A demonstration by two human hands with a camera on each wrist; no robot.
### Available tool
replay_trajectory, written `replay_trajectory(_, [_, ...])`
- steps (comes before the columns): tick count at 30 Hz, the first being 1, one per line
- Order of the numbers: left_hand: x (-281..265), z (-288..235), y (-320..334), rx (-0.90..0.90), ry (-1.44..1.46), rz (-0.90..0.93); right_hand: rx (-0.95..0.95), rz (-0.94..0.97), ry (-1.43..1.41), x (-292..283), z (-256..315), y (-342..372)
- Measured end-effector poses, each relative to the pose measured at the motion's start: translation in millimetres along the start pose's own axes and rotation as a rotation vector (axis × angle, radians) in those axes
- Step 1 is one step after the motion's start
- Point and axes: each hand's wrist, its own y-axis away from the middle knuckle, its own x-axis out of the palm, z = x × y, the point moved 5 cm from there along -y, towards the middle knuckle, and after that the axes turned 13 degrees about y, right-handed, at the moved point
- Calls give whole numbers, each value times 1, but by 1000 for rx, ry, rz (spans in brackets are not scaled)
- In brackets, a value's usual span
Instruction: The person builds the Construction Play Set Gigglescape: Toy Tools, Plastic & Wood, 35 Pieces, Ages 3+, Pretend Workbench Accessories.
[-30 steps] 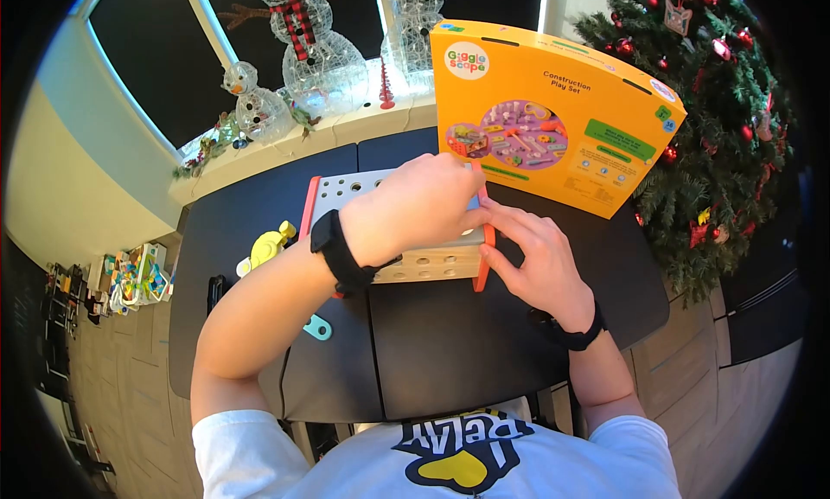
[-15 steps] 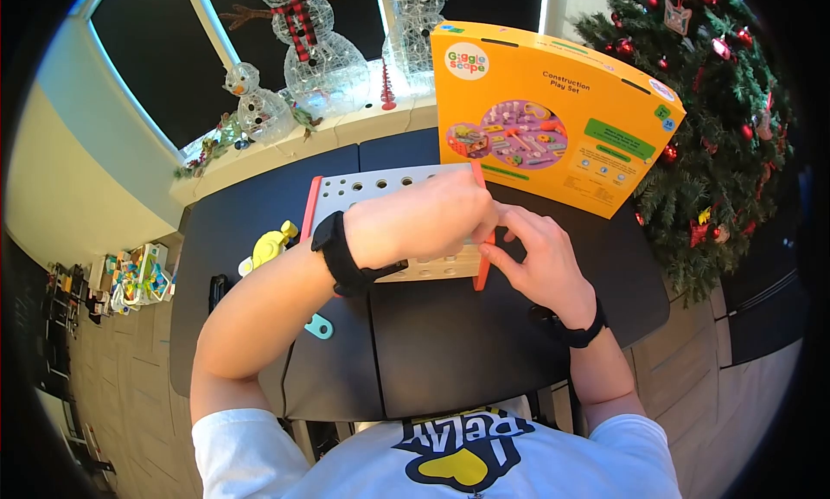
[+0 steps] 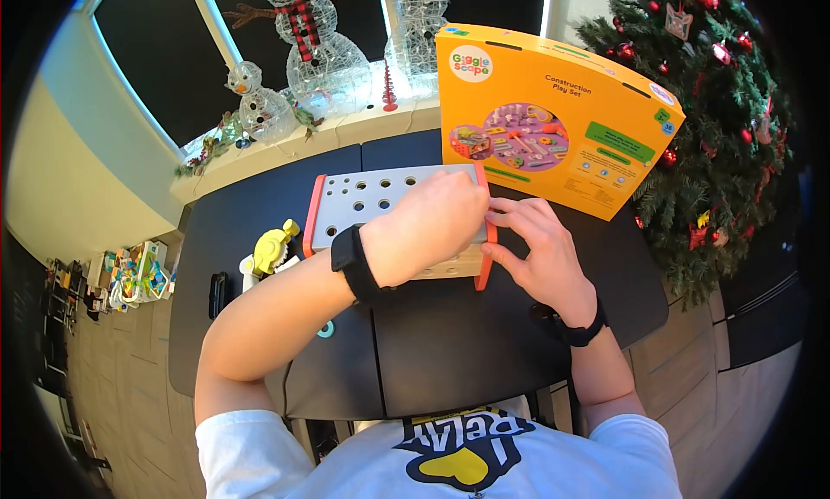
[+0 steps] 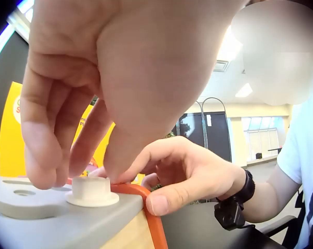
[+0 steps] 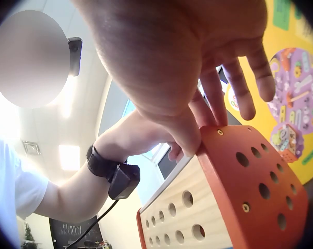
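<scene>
Your left hand [image 3: 432, 215] reaches over the toy workbench [image 3: 348, 220] at mid-table [image 3: 467, 343], fingers bent down at the top's right end. Thumb and index tips sit right at a white flanged piece [image 4: 91, 193], standing upright there; can't tell if that grip is closed on it, tips are hidden. Your right hand [image 3: 543, 250] is loosely spread, thumb and fingers touching the red end panel [image 5: 249, 181], right side. Yellow toy [image 3: 275, 246] lies left of the workbench; orange box [image 3: 519, 75] stands far right.
</scene>
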Motion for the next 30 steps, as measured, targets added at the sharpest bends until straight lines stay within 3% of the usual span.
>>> replay_trajectory(9, [1,2,6,34,104,62,-12,-2,17,-4,3,-2])
replay_trajectory(12, [9,17,14,8,200,-73,-27,-5,16,-2,1,-1])
replay_trajectory(15, [-13,15,38,12,369,-56,-26,0,-7,-2,-2,0])
replay_trajectory(18, [-17,28,70,38,264,-52,-34,2,-3,-1,-3,0])
replay_trajectory(19, [-17,35,80,-41,270,31,-24,12,-9,0,-4,0])
replay_trajectory(26, [-21,58,144,-172,104,-100,-1,2,-17,-1,-4,-2])
replay_trajectory(30, [-21,79,168,-180,95,-270,1,10,-30,2,-3,-2])
